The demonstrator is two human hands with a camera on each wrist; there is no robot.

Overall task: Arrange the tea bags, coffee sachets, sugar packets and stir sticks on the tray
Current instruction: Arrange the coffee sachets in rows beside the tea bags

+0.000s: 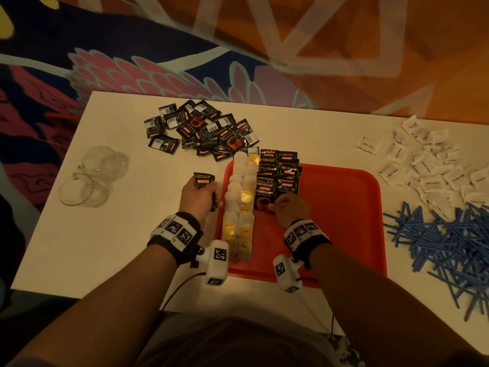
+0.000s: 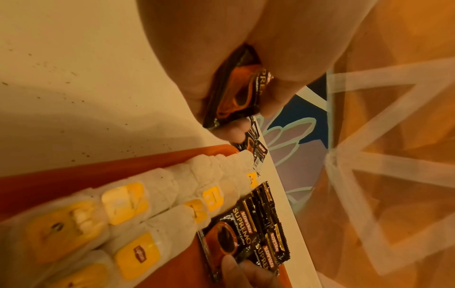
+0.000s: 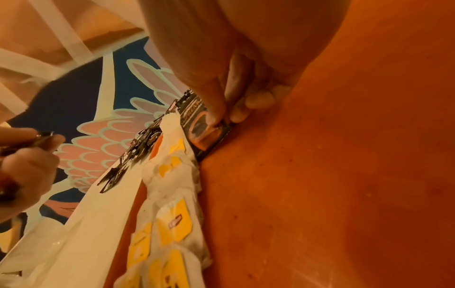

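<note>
A red tray (image 1: 344, 207) lies on the white table. Two rows of white tea bags (image 1: 238, 207) with yellow tags run along its left side, and beside them stand two rows of black coffee sachets (image 1: 280, 173). My right hand (image 1: 288, 210) pinches the nearest sachet (image 1: 264, 200) of the left row at its lower corner, thumb on top (image 3: 214, 117). My left hand (image 1: 198, 194) hovers left of the tray and grips a small stack of coffee sachets (image 1: 203, 178), seen folded in the palm (image 2: 236, 87).
A loose heap of coffee sachets (image 1: 201, 131) lies behind the tray. White sugar packets (image 1: 428, 165) are scattered at the right, with blue stir sticks (image 1: 444, 245) piled below them. Two clear glass cups (image 1: 92, 176) sit at the left. The tray's right half is bare.
</note>
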